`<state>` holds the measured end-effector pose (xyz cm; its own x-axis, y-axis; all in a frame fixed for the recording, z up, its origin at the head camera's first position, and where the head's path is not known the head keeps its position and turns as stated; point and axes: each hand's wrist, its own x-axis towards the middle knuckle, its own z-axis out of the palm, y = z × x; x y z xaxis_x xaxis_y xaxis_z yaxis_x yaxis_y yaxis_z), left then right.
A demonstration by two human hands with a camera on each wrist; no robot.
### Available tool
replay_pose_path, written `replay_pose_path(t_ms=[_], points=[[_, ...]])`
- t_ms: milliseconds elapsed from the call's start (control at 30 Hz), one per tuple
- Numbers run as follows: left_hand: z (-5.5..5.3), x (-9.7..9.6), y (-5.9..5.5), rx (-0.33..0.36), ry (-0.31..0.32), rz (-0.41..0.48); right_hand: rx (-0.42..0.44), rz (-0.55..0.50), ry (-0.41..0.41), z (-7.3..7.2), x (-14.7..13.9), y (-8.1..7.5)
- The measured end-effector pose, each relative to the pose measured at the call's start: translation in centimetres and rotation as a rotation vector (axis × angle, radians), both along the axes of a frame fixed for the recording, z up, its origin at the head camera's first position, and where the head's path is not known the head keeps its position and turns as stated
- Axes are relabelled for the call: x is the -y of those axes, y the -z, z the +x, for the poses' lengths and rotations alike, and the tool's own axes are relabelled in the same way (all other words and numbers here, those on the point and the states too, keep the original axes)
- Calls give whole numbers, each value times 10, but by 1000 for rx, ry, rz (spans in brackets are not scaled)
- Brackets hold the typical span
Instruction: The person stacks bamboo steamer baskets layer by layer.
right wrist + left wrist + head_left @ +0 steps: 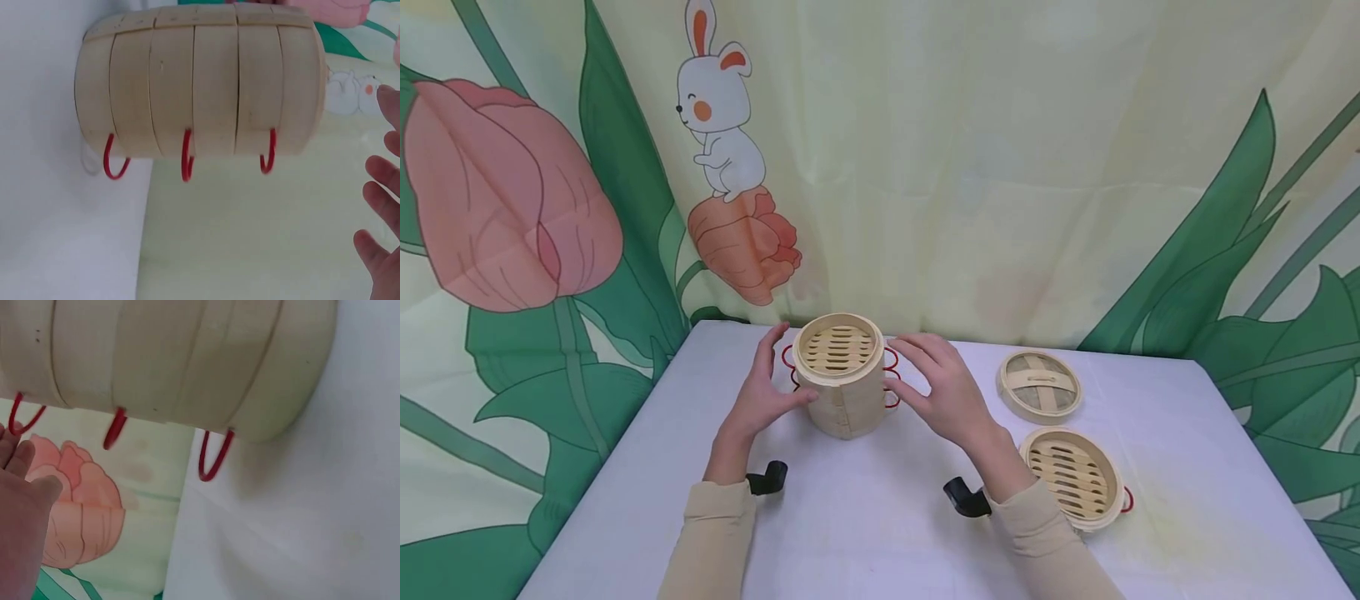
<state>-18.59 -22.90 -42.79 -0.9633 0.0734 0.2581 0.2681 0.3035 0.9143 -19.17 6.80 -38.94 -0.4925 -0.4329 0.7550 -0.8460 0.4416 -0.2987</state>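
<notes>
A stack of bamboo steamer baskets (842,408) stands upright near the table's back edge, its slatted top tier facing up. Red loop handles (186,156) stick out from both sides, one per tier. On the stack's left is my left hand (765,398), fingers spread, the thumb in front of the wall; whether it touches cannot be told. To the right, my right hand (943,387) curves loosely beside the red loops, holding nothing. The right wrist view shows its fingers (381,194) apart from the stack. In the left wrist view, fingertips (22,456) lie close to one loop.
A round woven bamboo lid (1041,387) lies on the white table (865,542) to the right. Nearer, another slatted steamer basket (1071,479) sits partly behind my right forearm. Behind the table hangs a printed curtain (962,208).
</notes>
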Motion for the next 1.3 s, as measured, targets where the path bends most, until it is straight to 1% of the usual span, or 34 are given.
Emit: replay_pose_path(t_ms=[67, 133, 267, 367, 433, 500, 600, 700, 767, 933, 1000, 1133, 1233, 1300], points=[[0, -1, -3, -2, 0, -1, -13, -5, 11, 1, -7, -2], [0, -3, -6, 13, -8, -20, -36, -13, 18, 3, -14, -4], [-1, -7, -8, 46, -15, -54, -65, -32, 32, 6, -27, -8], [-3, -9, -8, 56, -5, -58, -50, -34, 41, 11, -39, -9], [-3, -10, -7, 52, 2, -58, -18, -31, 48, 15, -47, -10], [-4, -10, -6, 35, 11, -62, 11, -25, 63, 20, -57, -9], [-5, -11, -5, 12, 15, -72, 27, -26, 104, 27, -71, -8], [-6, -11, -5, 3, 13, -76, 10, -39, 130, 32, -84, -7], [-6, -12, -5, 4, 12, -70, 14, -53, 139, 35, -92, -7], [-5, -13, -2, 11, 20, -46, 60, -68, 181, 46, -114, -8], [-6, -13, -2, 9, 17, -50, 86, -57, 219, 51, -124, -8], [-6, -13, -2, 9, 4, -74, 162, -12, 327, 63, -147, -4], [-5, -13, -3, 15, -2, -84, 235, 16, 397, 73, -164, 1], [-5, -13, -3, 24, -7, -91, 279, 29, 429, 80, -174, 7]])
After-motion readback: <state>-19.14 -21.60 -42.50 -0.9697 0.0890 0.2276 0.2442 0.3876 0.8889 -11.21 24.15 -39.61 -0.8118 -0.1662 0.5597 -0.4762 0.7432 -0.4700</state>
